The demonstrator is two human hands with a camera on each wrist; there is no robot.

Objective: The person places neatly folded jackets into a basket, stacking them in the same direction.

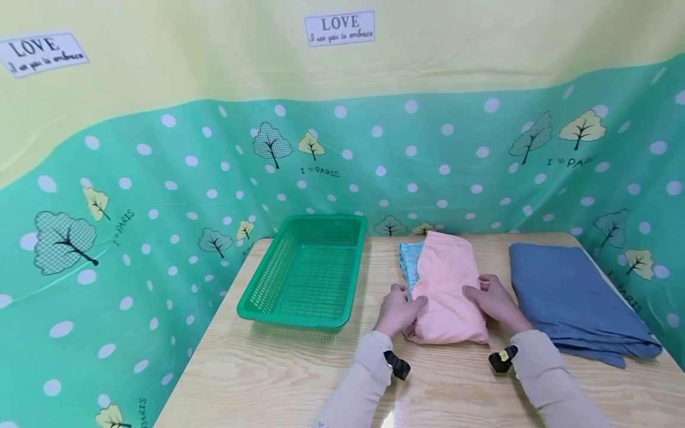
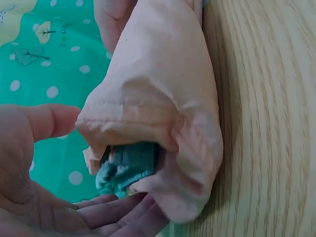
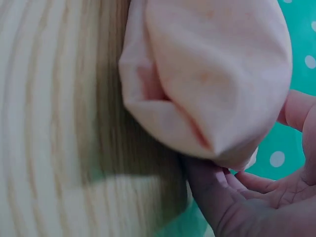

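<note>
A folded pink garment (image 1: 446, 297) lies on the table, with a light blue cloth (image 1: 411, 261) showing along its left edge. At the garment's near left side is my left hand (image 1: 398, 310), thumb on top and fingers tucked beneath. My right hand (image 1: 497, 302) grips the right side in the same way, thumb above. In the left wrist view, a crumpled teal fabric (image 2: 128, 165) shows inside the open end of the pink fold. The right wrist view has the fingers (image 3: 217, 192) under the rounded pink edge. Exactly what kind of garment it is cannot be made out.
Left of the garment stands a green plastic basket (image 1: 247, 306) with perforated sides. To the right a folded dark blue cloth (image 1: 572, 297) lies near the edge of the wooden table (image 1: 257, 368). A dotted green curtain (image 1: 321, 160) hangs behind and around.
</note>
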